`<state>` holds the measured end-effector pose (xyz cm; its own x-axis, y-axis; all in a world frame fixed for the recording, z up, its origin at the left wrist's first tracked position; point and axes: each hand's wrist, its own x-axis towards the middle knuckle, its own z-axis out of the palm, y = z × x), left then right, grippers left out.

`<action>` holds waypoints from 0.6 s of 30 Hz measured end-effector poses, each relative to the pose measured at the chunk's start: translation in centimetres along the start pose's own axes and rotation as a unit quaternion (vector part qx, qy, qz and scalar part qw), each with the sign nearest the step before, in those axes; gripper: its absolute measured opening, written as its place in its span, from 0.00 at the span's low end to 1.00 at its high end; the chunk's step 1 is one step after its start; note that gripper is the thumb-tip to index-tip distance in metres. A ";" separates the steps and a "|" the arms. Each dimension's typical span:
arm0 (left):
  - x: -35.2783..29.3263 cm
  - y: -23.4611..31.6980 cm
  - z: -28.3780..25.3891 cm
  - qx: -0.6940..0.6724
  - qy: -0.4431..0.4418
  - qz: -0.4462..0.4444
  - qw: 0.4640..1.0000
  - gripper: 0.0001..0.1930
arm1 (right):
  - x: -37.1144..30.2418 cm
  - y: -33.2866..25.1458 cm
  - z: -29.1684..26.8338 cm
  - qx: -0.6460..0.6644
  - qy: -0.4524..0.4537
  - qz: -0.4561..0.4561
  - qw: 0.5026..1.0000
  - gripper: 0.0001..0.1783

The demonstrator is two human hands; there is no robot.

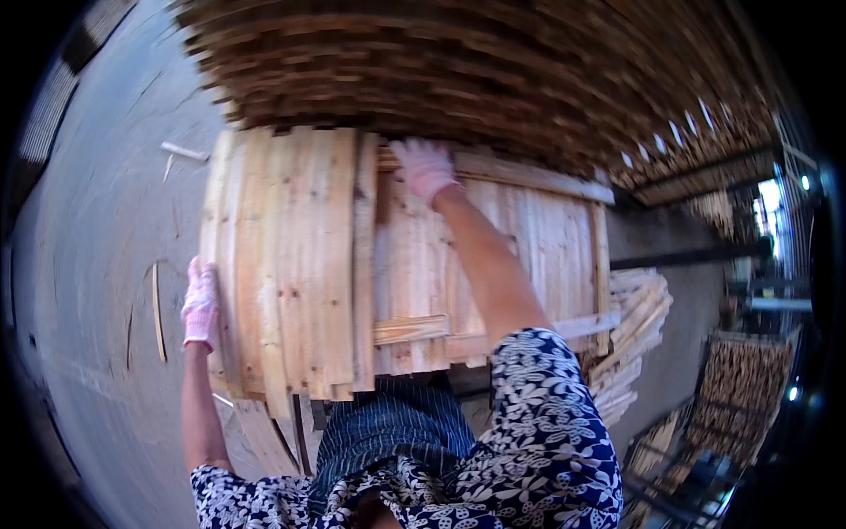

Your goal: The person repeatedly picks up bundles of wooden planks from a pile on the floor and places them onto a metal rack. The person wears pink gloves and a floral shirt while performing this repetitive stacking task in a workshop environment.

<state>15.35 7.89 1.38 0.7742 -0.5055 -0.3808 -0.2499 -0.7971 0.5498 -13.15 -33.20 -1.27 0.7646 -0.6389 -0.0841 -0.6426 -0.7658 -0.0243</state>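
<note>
A bundle of pale wooden boards [300, 256] lies lengthwise in front of me, on top of a wider layer of planks [520, 238]. My left hand [201, 304], in a pink-and-white work glove, presses flat against the left edge of the bundle near its close end. My right hand [425, 166], gloved the same way, reaches over the far end of the boards and grips a cross plank [529, 176] there. My sleeves are dark blue with a white flower print.
A tall stack of darker slats [458, 70] rises behind the boards. Loose sticks [634, 335] are heaped at the right. Grey concrete floor [97, 229] with a few scraps lies left. More stacked wood [740, 388] stands far right.
</note>
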 end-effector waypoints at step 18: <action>-49.4 34.2 44.1 -0.094 -0.615 0.351 0.701 0.24 | -64.8 34.9 2.0 0.238 0.257 0.581 0.735 0.29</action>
<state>-57.07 -9.03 6.18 -0.6148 -0.7454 -0.2577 -0.1486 -0.2114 0.9660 -85.24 -18.39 1.31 -0.4738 -0.8785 0.0608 -0.7276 0.3517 -0.5890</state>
